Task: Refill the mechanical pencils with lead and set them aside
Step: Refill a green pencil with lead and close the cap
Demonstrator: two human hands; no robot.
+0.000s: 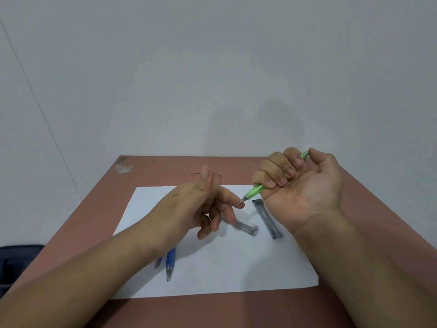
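While the right hand [298,183] fists the light, slick translucent green plastic mechanical pencil [254,191] mid-barrel above the white paper sheet [236,268] on the desk [354,197], left hand's [201,204] relaxed, empty forefinger touches its tip; protruding lead likely brittle. Rigid clear lead cases [267,218] lie just beneath.

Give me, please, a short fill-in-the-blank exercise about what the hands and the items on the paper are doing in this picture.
1. The right hand grips a ____ mechanical pencil.
2. The blue pencil lies on the white ____, partly under the left forearm.
3. The number of clear lead cases lying on the sheet of paper is ____.
4. The left hand has its ____ pointing up.

Missing words: green; paper; two; thumb
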